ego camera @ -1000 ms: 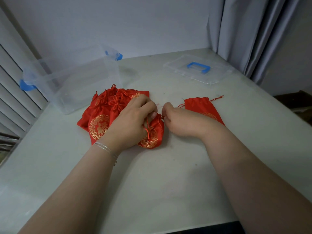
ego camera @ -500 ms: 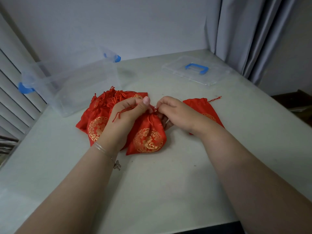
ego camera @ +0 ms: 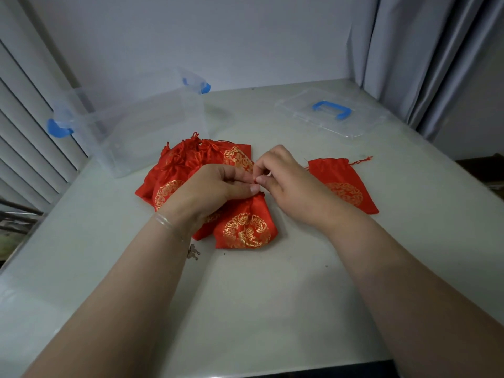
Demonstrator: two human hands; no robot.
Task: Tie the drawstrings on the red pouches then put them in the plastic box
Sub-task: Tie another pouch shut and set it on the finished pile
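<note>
A red pouch (ego camera: 245,227) with a gold emblem lies at the table's middle, its gathered neck pointing away from me. My left hand (ego camera: 212,189) and my right hand (ego camera: 283,184) meet just above that neck, each pinching its thin red drawstring between thumb and fingertips. Behind my left hand lies a pile of several red pouches (ego camera: 188,165) with tasselled cords. One more red pouch (ego camera: 343,184) lies flat to the right, its cords loose. The clear plastic box (ego camera: 136,126) with blue latches stands open at the back left.
The box's clear lid (ego camera: 332,113) with a blue handle lies at the back right. A grey curtain (ego camera: 425,55) hangs past the table's right corner and slatted blinds (ego camera: 27,126) line the left. The table edge runs close to my forearms.
The pouch has been turned so its emblem faces up. Both hands have drawn together over its neck, fingertips now meeting on the drawstring; the loose loop of cord over my left hand is gone.
</note>
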